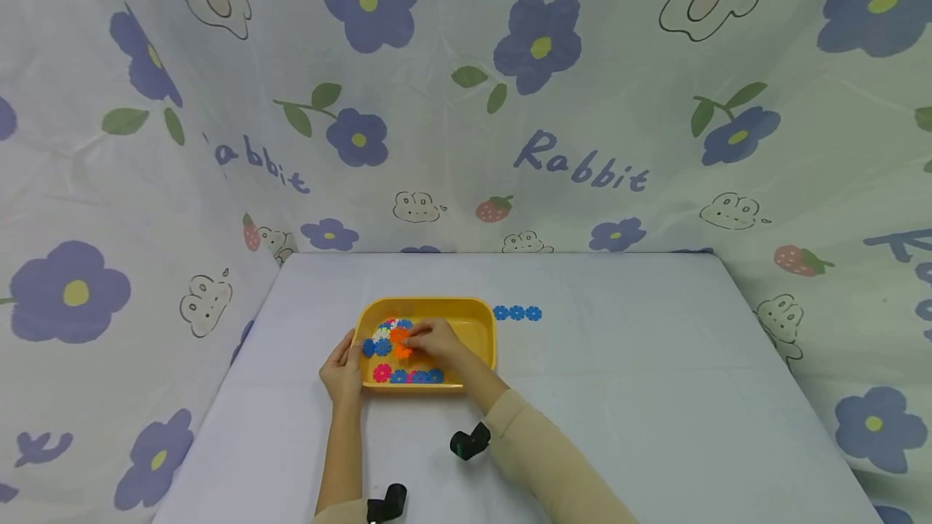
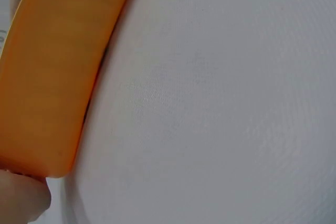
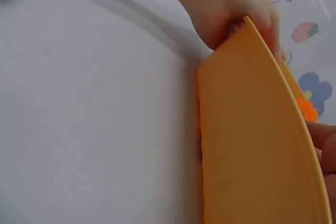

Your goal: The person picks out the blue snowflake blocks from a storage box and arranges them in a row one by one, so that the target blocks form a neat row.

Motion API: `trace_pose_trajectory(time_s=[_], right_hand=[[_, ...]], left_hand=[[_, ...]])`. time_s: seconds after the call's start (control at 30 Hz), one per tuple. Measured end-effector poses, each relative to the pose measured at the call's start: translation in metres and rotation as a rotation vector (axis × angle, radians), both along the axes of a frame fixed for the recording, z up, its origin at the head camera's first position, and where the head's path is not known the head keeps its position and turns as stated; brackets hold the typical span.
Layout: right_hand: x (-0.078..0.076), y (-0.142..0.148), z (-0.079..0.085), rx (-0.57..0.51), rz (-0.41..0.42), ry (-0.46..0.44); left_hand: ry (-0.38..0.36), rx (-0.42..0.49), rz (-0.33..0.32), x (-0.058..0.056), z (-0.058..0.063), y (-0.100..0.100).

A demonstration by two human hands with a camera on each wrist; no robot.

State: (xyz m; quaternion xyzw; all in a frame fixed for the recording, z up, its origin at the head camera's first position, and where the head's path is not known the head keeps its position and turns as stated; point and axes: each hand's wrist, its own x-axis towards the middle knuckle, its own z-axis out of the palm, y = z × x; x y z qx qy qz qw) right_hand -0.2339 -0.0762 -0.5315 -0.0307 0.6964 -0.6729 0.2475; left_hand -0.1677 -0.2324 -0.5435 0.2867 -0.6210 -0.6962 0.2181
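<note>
A yellow plastic tray (image 1: pixel 480 306) sits on the white table, holding loose flower-shaped plastic discs. My left hand (image 1: pixel 341 370) grips its left end, thumb up at the rim; the same grip shows at the tray's corner in the right wrist view. Over the tray, my right hand (image 1: pixel 434 340) pinches an orange flower-shaped disc (image 3: pixel 307 109) between thumb and fingertips. Blue discs (image 1: pixel 383 347) lie to the left of it, with white and pink ones behind. Along the near wall are a pink disc (image 1: pixel 382 373) and several blue ones.
Three blue discs (image 1: pixel 517 313) lie in a row on the table (image 1: pixel 626 362), just right of the tray's far corner. A patterned curtain (image 1: pixel 466 120) hangs behind the table and at both sides. Black wrist cameras (image 1: pixel 469 441) stick out from both forearms.
</note>
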Motion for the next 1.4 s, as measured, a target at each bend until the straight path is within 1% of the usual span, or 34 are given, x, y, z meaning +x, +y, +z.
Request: trace_pose_trajectory(time_s=[0.13, 0.2, 0.3, 0.43, 0.57, 0.7, 0.8, 0.87, 0.93, 1.03, 1.1, 1.2, 1.3, 1.4], right_hand=[[-0.008, 0.008, -0.002, -0.082, -0.112, -0.069], [-0.011, 0.010, -0.003, -0.088, -0.147, -0.091], [-0.013, 0.012, -0.003, -0.057, -0.176, -0.103], [-0.012, 0.013, -0.003, 0.007, -0.194, -0.083], [-0.011, 0.014, -0.003, 0.054, -0.218, -0.032], [-0.011, 0.013, -0.004, 0.158, -0.253, 0.073], [-0.011, 0.011, -0.003, 0.256, -0.284, 0.173], [-0.010, 0.009, -0.002, 0.270, -0.289, 0.228], [-0.010, 0.006, -0.001, 0.253, -0.261, 0.279], [-0.011, 0.001, 0.001, 0.164, -0.174, 0.296], [-0.012, -0.004, 0.000, 0.113, -0.114, 0.275], [-0.013, -0.010, -0.002, 0.057, -0.049, 0.210], [-0.013, -0.017, -0.004, 0.053, 0.014, 0.141], [-0.010, -0.023, -0.004, 0.083, 0.075, 0.101]], left_hand=[[-0.012, 0.004, -0.006, 0.000, 0.000, 0.000], [-0.021, 0.004, -0.009, 0.000, 0.000, 0.000], [-0.029, 0.004, -0.016, 0.000, 0.001, 0.000], [-0.029, 0.008, -0.021, -0.001, 0.001, -0.001], [-0.024, 0.016, -0.018, -0.001, 0.001, -0.001], [-0.021, 0.016, -0.020, -0.001, 0.001, 0.000], [-0.021, 0.018, -0.018, -0.001, 0.001, -0.001], [-0.022, 0.015, -0.017, -0.001, 0.001, -0.001], [-0.021, 0.016, -0.014, -0.001, 0.001, -0.001], [-0.015, 0.019, -0.010, -0.001, 0.001, -0.001], [-0.012, 0.022, -0.008, -0.001, 0.002, 0.000], [-0.015, 0.020, -0.009, -0.001, 0.001, 0.000], [-0.020, 0.017, -0.012, -0.001, 0.001, 0.000], [-0.009, 0.026, -0.006, 0.000, 0.000, 0.000]])
